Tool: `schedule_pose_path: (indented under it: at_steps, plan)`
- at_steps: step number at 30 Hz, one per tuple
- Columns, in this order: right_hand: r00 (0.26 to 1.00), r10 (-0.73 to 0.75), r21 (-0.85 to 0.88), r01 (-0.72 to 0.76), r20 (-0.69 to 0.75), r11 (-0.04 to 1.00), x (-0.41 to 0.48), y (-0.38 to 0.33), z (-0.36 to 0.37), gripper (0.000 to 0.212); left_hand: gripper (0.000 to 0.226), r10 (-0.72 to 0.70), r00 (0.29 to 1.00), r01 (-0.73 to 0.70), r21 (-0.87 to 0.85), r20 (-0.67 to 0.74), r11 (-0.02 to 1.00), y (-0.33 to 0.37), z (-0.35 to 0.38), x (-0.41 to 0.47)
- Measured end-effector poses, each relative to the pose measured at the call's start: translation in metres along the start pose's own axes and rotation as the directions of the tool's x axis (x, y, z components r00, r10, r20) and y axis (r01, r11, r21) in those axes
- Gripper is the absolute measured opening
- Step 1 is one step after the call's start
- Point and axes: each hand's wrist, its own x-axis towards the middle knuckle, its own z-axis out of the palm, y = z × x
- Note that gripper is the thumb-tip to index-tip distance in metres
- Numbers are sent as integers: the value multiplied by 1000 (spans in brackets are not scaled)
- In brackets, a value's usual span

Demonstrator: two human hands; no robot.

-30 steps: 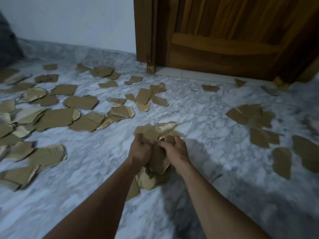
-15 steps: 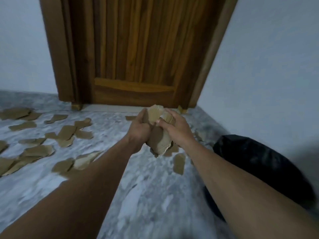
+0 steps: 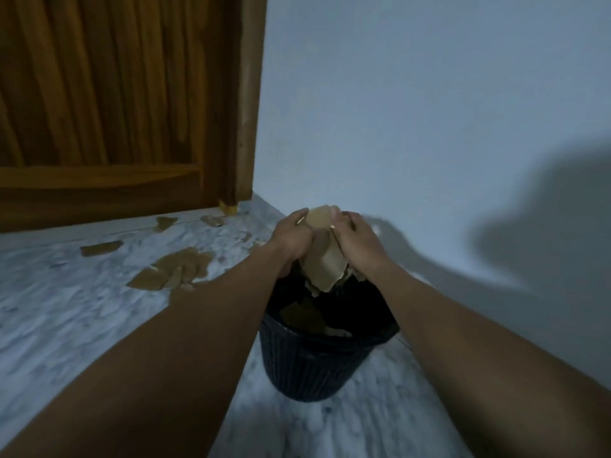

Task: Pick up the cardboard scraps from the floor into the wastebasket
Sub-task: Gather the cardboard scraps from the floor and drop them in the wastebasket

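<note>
A bundle of brown cardboard scraps point(image 3: 325, 259) is squeezed between both hands. My left hand point(image 3: 291, 238) grips its left side and my right hand point(image 3: 358, 242) grips its right side. The bundle hangs just above the open mouth of a black ribbed wastebasket point(image 3: 307, 368) lined with a black bag. A few scraps point(image 3: 302, 314) lie inside the basket. More scraps point(image 3: 178, 269) lie on the marble floor to the left, and smaller scraps point(image 3: 99, 248) lie nearer the door.
A wooden door point(image 3: 109, 104) and its frame point(image 3: 246, 100) stand at the back left. A pale wall point(image 3: 429, 127) runs close behind and to the right of the basket. The marble floor point(image 3: 66, 309) stretches left.
My view has swung right, from the scrap-strewn floor to the wall corner. Both hands have carried the bundle from the floor up and over the wastebasket.
</note>
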Motion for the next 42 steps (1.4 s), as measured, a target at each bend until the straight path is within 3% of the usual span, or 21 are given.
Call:
schedule_pose_path:
  at_steps: [4, 8, 11, 17, 21, 23, 25, 28, 31, 35, 38, 40, 42]
  plan:
    - [993, 103, -80, -99, 51, 992, 7, 17, -5, 67, 51, -41, 998, 50, 161, -56, 986, -10, 3, 6]
    - [991, 31, -226, 0, 133, 974, 18, -9, 15, 64, 42, 56, 980, -8, 244, -189, 970, -16, -46, 0]
    - [964, -49, -286, 125, 260, 950, 20, -51, 60, 63, 37, 61, 957, 28, 302, -284, 953, -34, -110, -27]
    - [862, -125, -305, 304, 491, 903, -12, -113, 213, 61, 33, 31, 760, 274, 363, -650, 891, -127, -247, -139]
    - [792, -89, -299, 329, 604, 896, -74, -118, 336, 68, 37, 11, 610, 509, 403, -792, 761, -209, -328, -231]
    - [694, -50, -290, 365, 719, 885, -113, -111, 393, 72, 53, -1, 542, 680, 437, -840, 589, -247, -358, -279]
    - [574, 0, -278, 397, 819, 874, -155, -99, 441, 76, 82, -129, 508, 800, 412, -852, 436, -280, -378, -321]
    - [464, 38, -272, 449, 885, 851, -204, -78, 506, 81, 114, -264, 443, 858, 320, -857, 402, -324, -395, -354]
    - [452, 26, -288, 522, 891, 803, -224, -64, 560, 80, 117, -258, 431, 877, 334, -865, 345, -349, -397, -351]
    - [522, -75, -296, 590, 850, 751, -203, -68, 622, 80, 126, -226, 322, 913, 238, -919, 330, -354, -406, -313]
    - [522, -136, -281, 639, 842, 716, -175, -85, 666, 100, 116, -186, 368, 901, 300, -911, 312, -363, -428, -293]
    - [436, -121, -248, 695, 892, 675, -164, -91, 690, 107, 106, -153, 414, 882, 355, -897, 311, -369, -439, -289]
    - [359, -87, -239, 764, 929, 600, -164, -90, 708, 102, 100, -120, 407, 874, 348, -905, 339, -373, -444, -288]
